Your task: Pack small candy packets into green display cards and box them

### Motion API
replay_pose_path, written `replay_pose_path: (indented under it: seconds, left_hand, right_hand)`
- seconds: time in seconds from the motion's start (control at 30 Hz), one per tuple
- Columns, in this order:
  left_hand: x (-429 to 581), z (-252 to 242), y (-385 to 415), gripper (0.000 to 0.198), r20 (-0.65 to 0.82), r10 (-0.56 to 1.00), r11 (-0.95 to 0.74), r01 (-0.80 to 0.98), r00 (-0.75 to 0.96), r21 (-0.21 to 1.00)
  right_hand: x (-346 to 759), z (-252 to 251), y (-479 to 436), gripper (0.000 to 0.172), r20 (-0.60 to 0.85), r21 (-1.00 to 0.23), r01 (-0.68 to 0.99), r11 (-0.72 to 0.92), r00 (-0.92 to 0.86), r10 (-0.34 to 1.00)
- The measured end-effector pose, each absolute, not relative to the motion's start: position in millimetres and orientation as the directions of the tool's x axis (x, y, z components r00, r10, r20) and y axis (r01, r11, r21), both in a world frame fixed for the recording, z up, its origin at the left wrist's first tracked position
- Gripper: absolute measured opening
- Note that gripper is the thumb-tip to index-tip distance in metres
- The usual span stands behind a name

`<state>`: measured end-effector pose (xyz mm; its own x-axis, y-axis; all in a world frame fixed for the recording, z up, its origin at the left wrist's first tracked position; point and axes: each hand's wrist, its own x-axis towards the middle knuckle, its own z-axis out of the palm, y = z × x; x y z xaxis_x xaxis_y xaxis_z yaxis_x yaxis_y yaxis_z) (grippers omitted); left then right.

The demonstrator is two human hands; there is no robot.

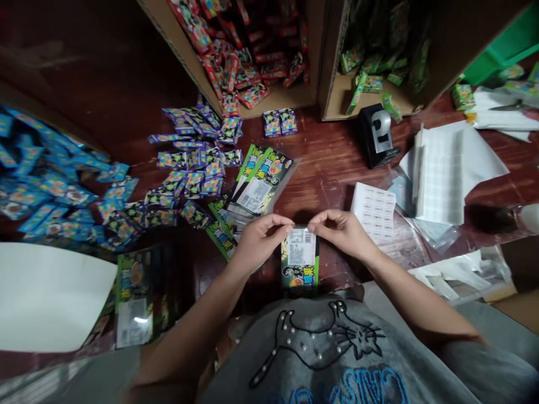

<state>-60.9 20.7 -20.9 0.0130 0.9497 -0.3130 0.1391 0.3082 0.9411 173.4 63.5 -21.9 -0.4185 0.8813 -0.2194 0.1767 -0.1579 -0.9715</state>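
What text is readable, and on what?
"果": yellow, held pack; the neighboring character looks like "糖".
"CAIS", roughly: blue, shirt; cut off by the picture edge, so uncertain.
Too small or blurred: held pack's label, sticker sheet, other packs, red boxes, green boxes, blue boxes, purple boxes.

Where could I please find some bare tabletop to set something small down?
The clearest patch of tabletop lies between the green pouches and the tape dispenser, beyond the held pouch. A dimmer one lies left of the purple packets, beyond the blue packets. Those packets crowd the left; paper sheets crowd the right.
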Motion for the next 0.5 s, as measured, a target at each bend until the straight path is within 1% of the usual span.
replay_pose_path:
  seconds: [0.07, 0.13, 0.23, 0.3, 0.37, 0.4, 0.47, 0.5]
  left_hand:
    - [-58.7, -15.8, 24.7, 0.023, -0.322, 0.947, 0.321, 0.114, -0.012, 0.940]
    - [-60.1, -12.4, 26.3, 0.022, -0.306, 0.952, 0.303, 0.138, 0.004, 0.943]
    - [-66.6, -10.6, 24.1, 0.023, -0.267, 0.957, 0.243, 0.189, 0.111, 0.951]
    - [-70.0, -12.2, 21.3, 0.023, -0.237, 0.959, 0.212, 0.161, 0.156, 0.964]
    - [-71.2, -16.1, 19.1, 0.023, -0.199, 0.966, 0.179, 0.133, 0.162, 0.975]
    - [-71.4, -18.6, 18.6, 0.020, -0.180, 0.970, 0.158, 0.137, 0.162, 0.978]
    - [-72.5, -24.2, 19.1, 0.017, -0.148, 0.971, 0.114, 0.181, 0.187, 0.977]
    - [-73.7, -27.3, 20.4, 0.017, -0.139, 0.968, 0.093, 0.217, 0.207, 0.972]
  right_hand:
    - [172.5, -17.5, 69.3, 0.035, -0.287, -0.956, 0.183, -0.230, -0.415, 0.863]
    - [174.6, -14.2, 72.7, 0.036, -0.314, -0.949, 0.176, -0.262, -0.442, 0.840]
    - [182.2, -13.6, 72.9, 0.036, -0.318, -0.948, 0.160, -0.275, -0.501, 0.805]
    - [187.5, -16.3, 70.0, 0.033, -0.279, -0.960, 0.135, -0.245, -0.545, 0.791]
    - [191.6, -19.5, 66.9, 0.030, -0.186, -0.982, 0.106, -0.154, -0.591, 0.785]
    - [193.5, -20.2, 66.2, 0.029, -0.127, -0.991, 0.102, -0.081, -0.620, 0.774]
    - [198.7, -17.8, 68.9, 0.027, -0.004, -0.985, 0.129, 0.114, -0.681, 0.732]
    - [202.9, -14.5, 73.3, 0.028, 0.046, -0.959, 0.165, 0.230, -0.709, 0.703]
